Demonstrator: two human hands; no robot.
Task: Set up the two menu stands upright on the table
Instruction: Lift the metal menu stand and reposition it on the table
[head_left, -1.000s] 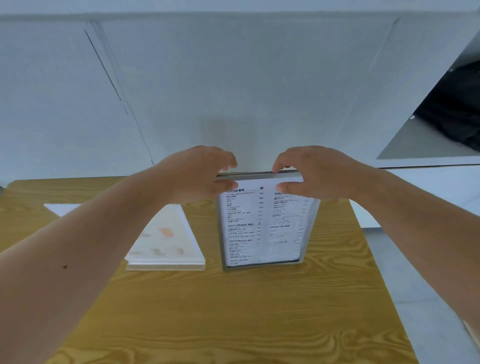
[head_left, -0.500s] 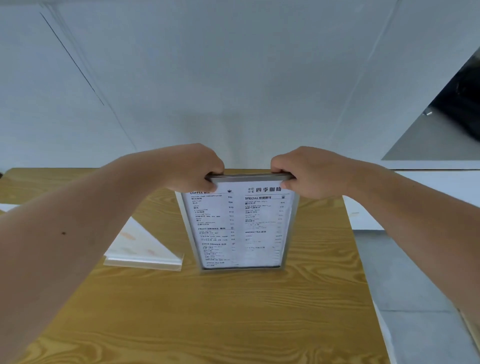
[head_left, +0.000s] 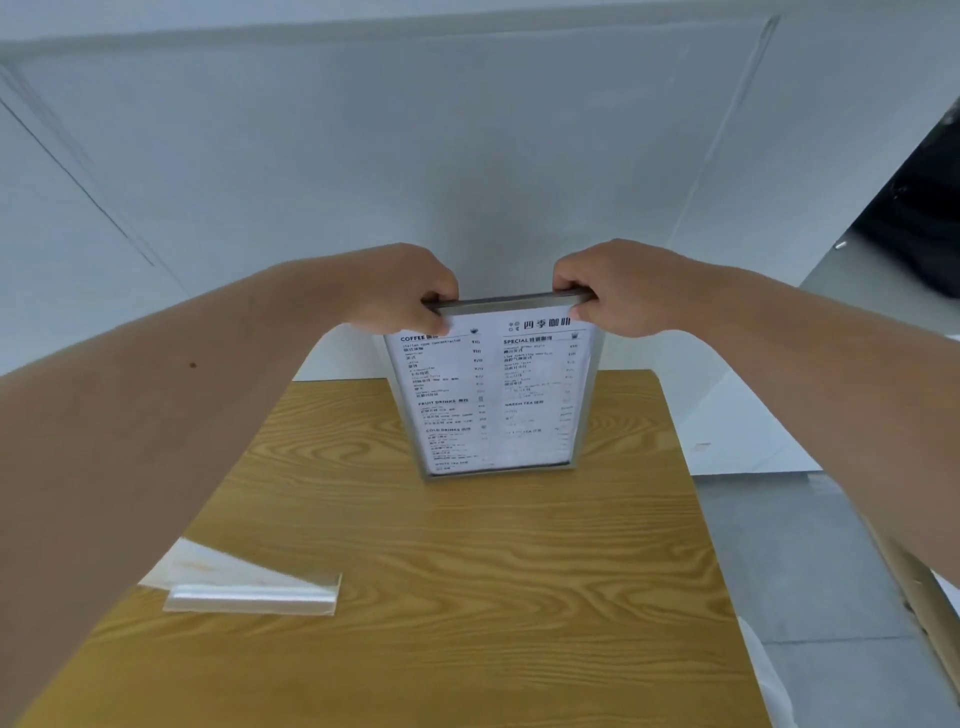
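A metal-framed menu stand (head_left: 493, 400) with a printed drinks list stands upright on the wooden table (head_left: 467, 597), near its far edge. My left hand (head_left: 405, 296) grips the frame's top left corner and my right hand (head_left: 618, 291) grips its top right corner. A second, clear acrylic menu stand (head_left: 244, 584) lies flat on the table at the near left, partly hidden under my left forearm.
A pale wall rises just behind the table. The table's right edge drops to a grey floor (head_left: 810, 571). A dark opening (head_left: 924, 218) shows at the far right.
Both hands closed on the framed stand's top corners and carried it farther back on the table. My view shifted, so the acrylic stand now appears nearer and lower left.
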